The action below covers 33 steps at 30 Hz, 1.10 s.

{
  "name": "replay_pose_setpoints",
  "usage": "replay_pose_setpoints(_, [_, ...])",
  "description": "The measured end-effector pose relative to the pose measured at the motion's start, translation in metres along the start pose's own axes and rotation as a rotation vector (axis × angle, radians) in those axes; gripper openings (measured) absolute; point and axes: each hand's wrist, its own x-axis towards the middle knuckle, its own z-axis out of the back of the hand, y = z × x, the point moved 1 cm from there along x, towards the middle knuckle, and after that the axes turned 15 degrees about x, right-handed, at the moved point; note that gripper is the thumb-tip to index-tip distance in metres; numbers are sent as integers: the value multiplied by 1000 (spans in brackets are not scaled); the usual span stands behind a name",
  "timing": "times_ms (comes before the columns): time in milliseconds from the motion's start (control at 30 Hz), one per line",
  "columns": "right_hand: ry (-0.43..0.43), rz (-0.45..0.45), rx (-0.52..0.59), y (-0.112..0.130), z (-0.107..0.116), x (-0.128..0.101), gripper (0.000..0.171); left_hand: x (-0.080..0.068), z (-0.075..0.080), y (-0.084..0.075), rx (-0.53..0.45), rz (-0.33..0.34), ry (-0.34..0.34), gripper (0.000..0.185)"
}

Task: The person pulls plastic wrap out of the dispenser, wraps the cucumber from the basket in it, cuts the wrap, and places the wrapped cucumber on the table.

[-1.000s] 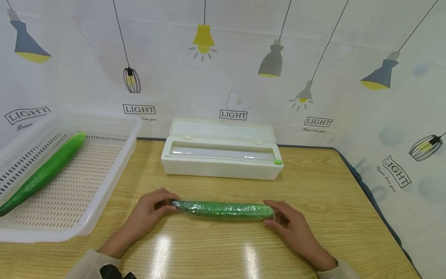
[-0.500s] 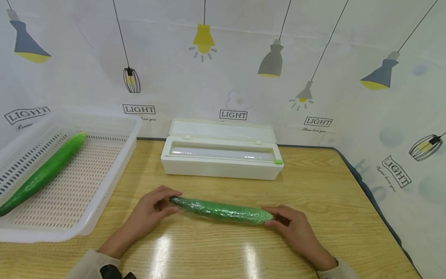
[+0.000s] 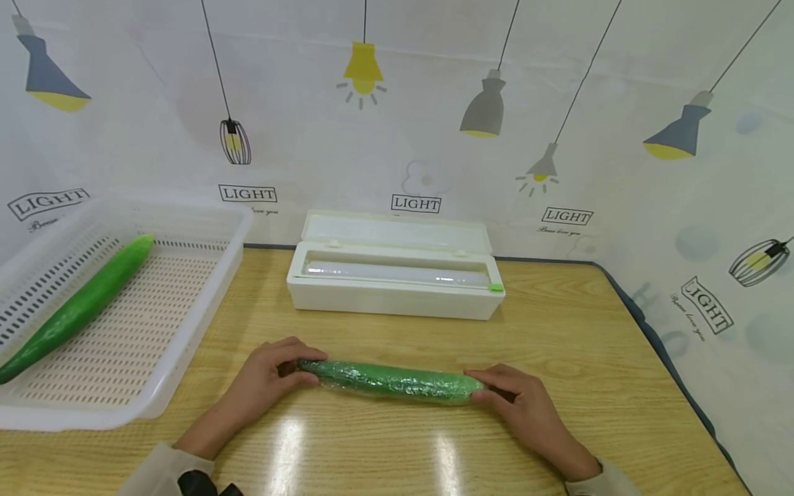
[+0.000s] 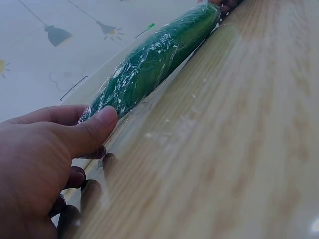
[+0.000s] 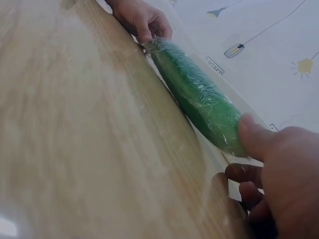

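Before the box: cucumber in film, pinched at both ends

Gripped at its dark end by the left hand, and at its pale end by the right hand, each time between thumb and fingers. Lying on the table or slightly lifted: cannot tell. Probably now at the step of closing the film well around the cucumber. Best to turn both ends together, at equal speed, so as not to twist the middle. Advisable to press loose film gently inward at the ends, without hard pulling, for fear of tearing.
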Motion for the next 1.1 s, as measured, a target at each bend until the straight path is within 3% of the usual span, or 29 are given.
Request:
replay_pose_setpoints(300, [49,112,-55,2,0,2,42,0,1,0,23,-21,16,30])
replay_pose_setpoints(733, [44,128,-63,1,-1,4,38,1,0,3,133,-63,-24,23])
replay_pose_setpoints(933, [25,33,-41,2,-3,1,33,0,0,0,70,-53,-19,30])
replay_pose_setpoints(1100, [22,-32,27,3,-3,0,27,1,0,-3,16,-96,-53,36])
